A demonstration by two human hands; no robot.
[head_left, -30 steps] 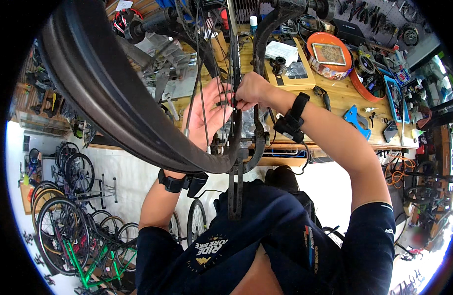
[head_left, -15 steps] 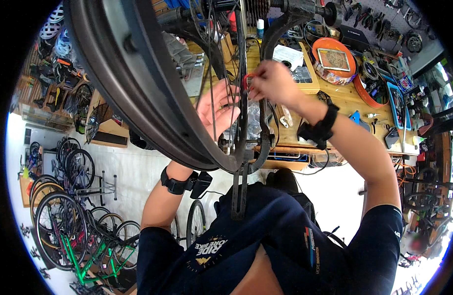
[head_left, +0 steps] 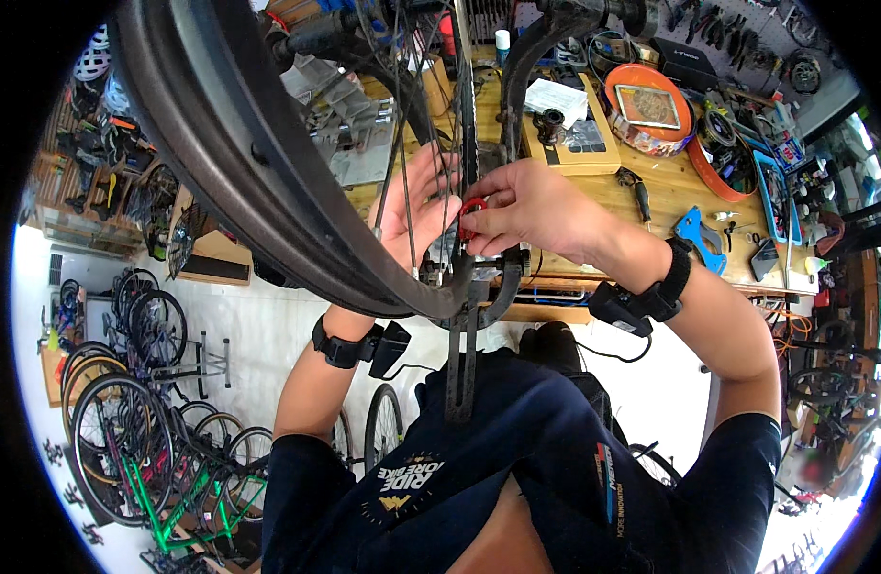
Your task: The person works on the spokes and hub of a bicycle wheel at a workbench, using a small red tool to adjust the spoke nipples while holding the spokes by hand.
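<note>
A bicycle wheel with a black rim (head_left: pixel 211 172) and thin spokes stands upright in a black truing stand (head_left: pixel 522 77). My right hand (head_left: pixel 531 210) is closed on a small round red spoke wrench (head_left: pixel 473 206), held against a spoke close to the near part of the rim. On the other side of the spokes is my left hand (head_left: pixel 412 206), its fingers apart and partly hidden by spokes. Nothing shows in its palm; whether its fingertips touch a spoke I cannot tell.
Behind the wheel is a wooden workbench (head_left: pixel 670 196) with an orange round tray (head_left: pixel 641 81), a blue tool (head_left: pixel 699 237), a black-handled tool (head_left: pixel 636 191) and a yellow-brown box (head_left: pixel 593 158). Several bicycles (head_left: pixel 124 430) stand at the left. Hand tools hang on the back wall.
My right hand has come nearer to me and lower, bringing the red wrench down along the spokes toward the rim. The wheel and my left hand have shifted slightly.
</note>
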